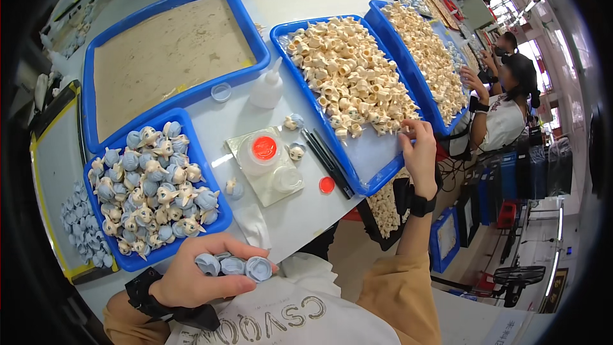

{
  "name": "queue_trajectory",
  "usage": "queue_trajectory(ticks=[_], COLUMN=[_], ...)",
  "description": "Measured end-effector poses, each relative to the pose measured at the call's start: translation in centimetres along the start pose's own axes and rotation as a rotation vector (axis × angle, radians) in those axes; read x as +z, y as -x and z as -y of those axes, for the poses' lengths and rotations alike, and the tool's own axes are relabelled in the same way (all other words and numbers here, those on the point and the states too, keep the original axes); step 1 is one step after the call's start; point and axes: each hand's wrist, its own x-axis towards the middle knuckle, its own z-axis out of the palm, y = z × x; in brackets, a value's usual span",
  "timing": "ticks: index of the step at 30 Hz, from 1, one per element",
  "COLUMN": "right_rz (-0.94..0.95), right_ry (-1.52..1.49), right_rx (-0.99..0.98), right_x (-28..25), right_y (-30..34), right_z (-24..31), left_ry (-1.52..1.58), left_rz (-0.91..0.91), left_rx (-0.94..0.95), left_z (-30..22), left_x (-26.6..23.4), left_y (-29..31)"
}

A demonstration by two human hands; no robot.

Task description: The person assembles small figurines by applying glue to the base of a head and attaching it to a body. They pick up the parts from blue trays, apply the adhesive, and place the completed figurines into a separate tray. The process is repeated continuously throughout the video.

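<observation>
In my left hand, held low in front of my body, are several small blue-grey doll hair pieces, hollow and cup-shaped. My right hand reaches over the near right rim of a blue tray. Its curled fingertips meet the edge of a pile of cream doll face parts; whatever lies between them is hidden. Close to my left hand stands a smaller blue bin full of doll heads with blue-grey hair on cream faces.
Between the trays are a white squeeze bottle, a red-topped jar on a pad, dark pens and loose doll heads. A blue tray with a tan sheet stands at far left. Another face-part tray lies right; co-workers sit beyond.
</observation>
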Motion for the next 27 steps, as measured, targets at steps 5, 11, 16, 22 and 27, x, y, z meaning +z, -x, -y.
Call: queue_trajectory(ticks=[5, 11, 16, 22, 27], right_rz=[-0.070, -0.102, -0.001, -0.026, 0.075], right_ry=[0.036, 0.104, 0.084, -0.028, -1.146], right_rx=[-0.001, -0.037, 0.016, 0.013, -0.070], right_x=[0.3, 0.4, 0.5, -1.4, -2.7], right_y=[-0.4, 0.4, -0.5, 1.0, 9.8], right_z=[-0.9, -0.1, -0.7, -0.2, 13.6], left_ry=[0.020, -0.019, 0.065, -0.073, -0.006], left_rz=[0.132, 0.139, 0.133, 0.135, 0.164], left_rx=[0.046, 0.030, 0.003, 0.027, -0.025], left_z=[0.3, 0.6, 0.8, 0.4, 0.9], left_x=[-0.3, -1.0, -1.1, -1.7, -1.7], left_y=[-0.1, -0.2, -0.1, 0.1, 0.2])
